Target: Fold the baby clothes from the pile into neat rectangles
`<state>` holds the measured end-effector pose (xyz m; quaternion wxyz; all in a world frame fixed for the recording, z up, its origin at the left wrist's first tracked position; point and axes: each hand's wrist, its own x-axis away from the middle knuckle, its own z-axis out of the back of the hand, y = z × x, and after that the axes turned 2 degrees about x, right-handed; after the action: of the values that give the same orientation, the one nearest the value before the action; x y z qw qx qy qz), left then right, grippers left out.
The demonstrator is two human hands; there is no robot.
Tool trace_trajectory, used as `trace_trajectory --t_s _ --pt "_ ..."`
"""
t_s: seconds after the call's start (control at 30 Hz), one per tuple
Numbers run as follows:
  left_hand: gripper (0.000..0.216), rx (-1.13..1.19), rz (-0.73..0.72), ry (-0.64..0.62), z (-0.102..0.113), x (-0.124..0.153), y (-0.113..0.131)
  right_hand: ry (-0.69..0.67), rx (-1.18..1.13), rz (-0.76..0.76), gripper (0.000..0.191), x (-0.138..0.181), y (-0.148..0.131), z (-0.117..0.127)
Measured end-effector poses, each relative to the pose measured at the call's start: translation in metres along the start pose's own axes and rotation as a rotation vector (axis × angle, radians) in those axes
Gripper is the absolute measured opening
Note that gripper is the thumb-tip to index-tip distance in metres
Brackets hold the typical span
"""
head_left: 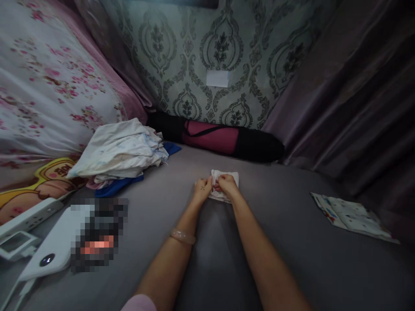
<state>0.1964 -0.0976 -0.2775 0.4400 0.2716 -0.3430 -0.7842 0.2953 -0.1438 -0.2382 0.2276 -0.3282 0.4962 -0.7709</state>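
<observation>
A small white cloth [227, 178] lies bunched on the grey sheet [279, 242] in front of me. My left hand [203, 188] pinches its left edge, a pale bangle on that wrist. Pressed close beside it, my right hand [227, 184] grips the cloth's middle, covering part of it. Both hands meet over the cloth and hold it against the sheet.
A pile of white and blue clothes [121, 151] lies at the left. A black and maroon rolled bag [220, 137] rests along the patterned wall. A folded printed cloth [352, 216] sits at the right. A white power strip [30, 214] and white device [53, 248] lie near left.
</observation>
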Motion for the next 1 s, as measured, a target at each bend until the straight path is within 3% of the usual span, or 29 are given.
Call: trace_trajectory --t_s 0.1,0.27,0.37,0.57,0.7,0.83,1.0 --pt "0.054 -0.047 0.026 -0.001 0.002 0.004 0.005 -0.001 -0.088 0.007 0.007 0.002 -0.006 0.025" --pt "0.040 -0.142 0.060 0.015 0.004 0.013 0.013 0.201 -0.168 0.090 0.017 -0.003 -0.003 0.072" --pt "0.030 -0.156 0.077 0.000 0.004 0.014 0.015 0.269 -0.123 0.119 0.020 -0.009 0.008 0.083" --pt "0.024 -0.138 0.105 0.009 0.005 0.013 0.016 0.259 0.090 0.302 0.034 -0.016 0.021 0.068" --pt "0.027 -0.073 0.121 0.051 0.004 0.012 0.013 0.175 0.636 0.555 0.053 -0.012 0.030 0.047" --pt "0.027 -0.030 0.096 0.042 0.002 0.009 0.006 0.149 0.980 0.494 0.062 -0.009 0.042 0.031" --pt "0.027 0.001 0.071 0.039 -0.001 0.007 -0.001 0.138 1.069 0.442 0.063 -0.010 0.043 0.027"
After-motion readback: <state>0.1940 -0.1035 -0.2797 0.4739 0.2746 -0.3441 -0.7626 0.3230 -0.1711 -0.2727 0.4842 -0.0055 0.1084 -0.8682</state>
